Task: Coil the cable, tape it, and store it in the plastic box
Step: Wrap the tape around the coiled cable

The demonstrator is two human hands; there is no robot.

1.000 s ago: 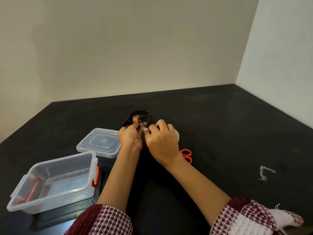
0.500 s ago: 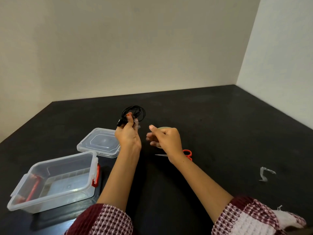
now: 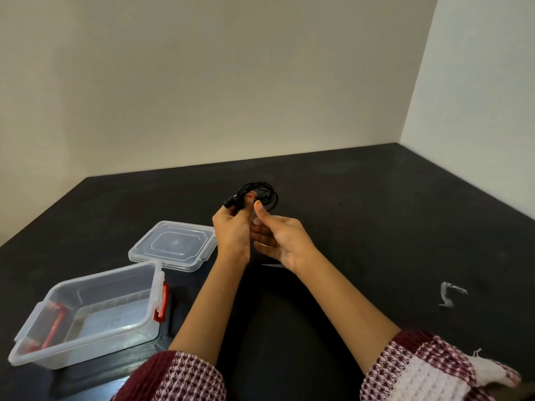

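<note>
Black worktop (image 3: 362, 215) meets two pale walls in a corner. One clear box (image 3: 86, 316), one lid (image 3: 173, 244), one tape scrap (image 3: 448, 295). One coiled cable (image 3: 257, 195) is held upright above the worktop, plug pointing left; left hand (image 3: 231, 233) fingers pinch it, right hand (image 3: 278, 238) thumb presses alongside, remaining fingers loosely curled.

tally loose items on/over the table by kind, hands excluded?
Coiled black cable: 1
Clear plastic box: 1
Clear lid: 1
Scrap of clear tape: 1
Scissors, only blade tip visible: 1
Total: 5
</note>
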